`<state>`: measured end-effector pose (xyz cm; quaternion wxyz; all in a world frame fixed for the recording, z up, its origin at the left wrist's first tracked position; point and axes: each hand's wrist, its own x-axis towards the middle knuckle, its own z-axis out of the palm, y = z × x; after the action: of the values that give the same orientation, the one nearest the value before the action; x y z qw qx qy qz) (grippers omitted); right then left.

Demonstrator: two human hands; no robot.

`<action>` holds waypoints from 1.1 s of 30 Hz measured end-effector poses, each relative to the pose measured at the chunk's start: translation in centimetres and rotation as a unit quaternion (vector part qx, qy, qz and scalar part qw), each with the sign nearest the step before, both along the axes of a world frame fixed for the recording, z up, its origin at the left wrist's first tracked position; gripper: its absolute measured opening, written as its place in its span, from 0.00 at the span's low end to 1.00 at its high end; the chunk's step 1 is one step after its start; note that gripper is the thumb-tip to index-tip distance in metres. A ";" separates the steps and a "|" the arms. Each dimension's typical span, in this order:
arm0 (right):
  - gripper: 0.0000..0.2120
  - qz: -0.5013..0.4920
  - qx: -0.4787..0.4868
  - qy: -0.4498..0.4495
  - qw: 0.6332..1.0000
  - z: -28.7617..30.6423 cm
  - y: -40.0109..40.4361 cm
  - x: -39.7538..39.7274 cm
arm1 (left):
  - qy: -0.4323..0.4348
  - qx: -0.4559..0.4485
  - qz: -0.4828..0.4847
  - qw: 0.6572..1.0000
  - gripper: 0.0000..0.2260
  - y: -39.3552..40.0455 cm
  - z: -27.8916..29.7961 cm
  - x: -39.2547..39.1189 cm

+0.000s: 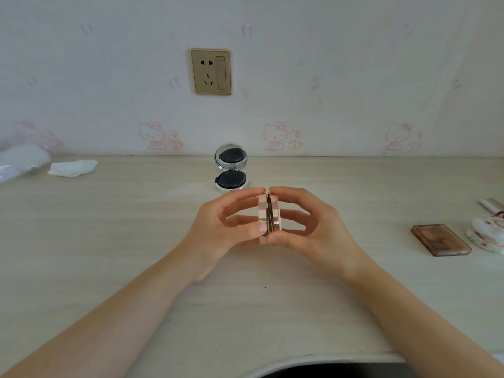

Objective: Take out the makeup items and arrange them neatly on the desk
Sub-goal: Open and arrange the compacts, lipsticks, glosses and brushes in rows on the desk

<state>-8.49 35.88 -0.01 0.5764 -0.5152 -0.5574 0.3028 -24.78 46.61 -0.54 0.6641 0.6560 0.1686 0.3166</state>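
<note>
Soft, even daylight, fairly bright w/ a slightly washed-out look. Shadows faint: a weak one under the left hand (229, 222) on the table (109, 241), lower centre. Small glare on the open mirror compact (231, 170) at centre. Wide-angle distortion: table edge bows, forearms stretch toward the bottom corners. Plastic bag (19, 162) at far left edge is smeared and out of focus; pouch (488, 233) at right edge soft too. Centre reasonably sharp.

Both hands, left (221, 225) and right (313, 222), pinch a pink compact (268, 216) edge-on above the desk (109, 241).
</note>
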 end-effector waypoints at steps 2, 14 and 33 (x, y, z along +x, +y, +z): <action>0.30 -0.006 -0.010 -0.012 1.000 -0.1 0.0 -0.2 | 0.004 -0.008 -0.005 1.000 0.26 -0.1 -0.1 0.1; 0.09 -0.052 0.010 0.061 0.997 0.1 0.2 0.2 | -0.044 -0.118 0.000 0.992 0.22 -0.2 -0.3 0.7; 0.12 -0.148 -0.002 0.079 0.986 -0.1 0.9 1.1 | -0.015 -0.261 -0.078 0.962 0.17 -0.1 -0.4 0.7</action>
<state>-7.35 36.79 -0.13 0.6560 -0.5674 -0.4276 0.2547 -24.08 46.46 -0.91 0.8373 0.4663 0.1838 0.2183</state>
